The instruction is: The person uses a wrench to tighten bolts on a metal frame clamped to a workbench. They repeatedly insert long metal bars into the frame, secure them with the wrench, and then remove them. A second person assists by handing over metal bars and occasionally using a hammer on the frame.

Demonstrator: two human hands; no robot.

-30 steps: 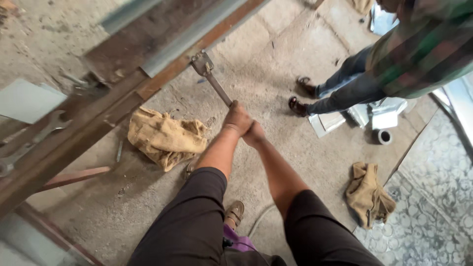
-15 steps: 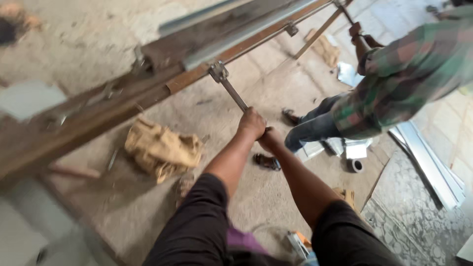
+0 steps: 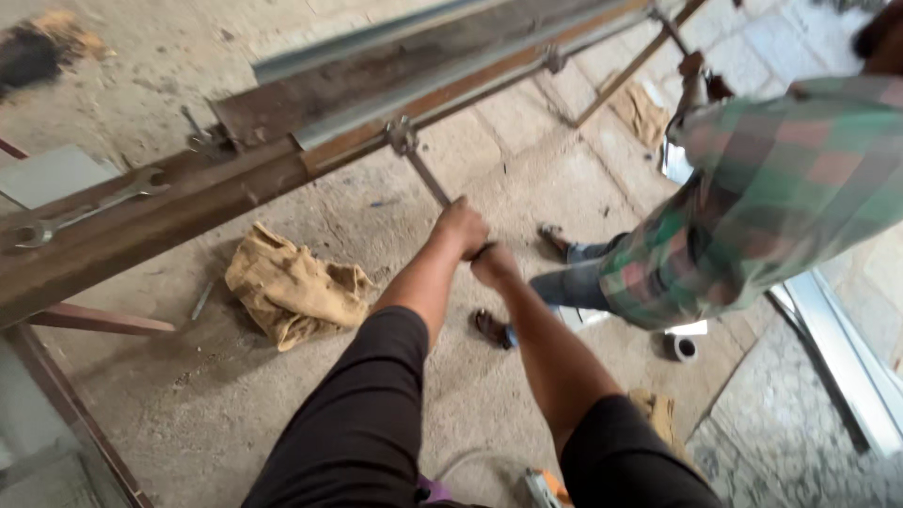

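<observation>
Both my hands are on the long wrench handle (image 3: 435, 183): my left hand (image 3: 463, 227) has its fingers wrapped tight around it, my right hand (image 3: 493, 264) is closed just below it. The wrench's head sits on a clamp bolt (image 3: 403, 134) under the rusty steel beam (image 3: 188, 212). I judge this the turning step; the next pull calls for steady leverage. A co-worker in a plaid shirt (image 3: 771, 207) works a second clamp further along.
</observation>
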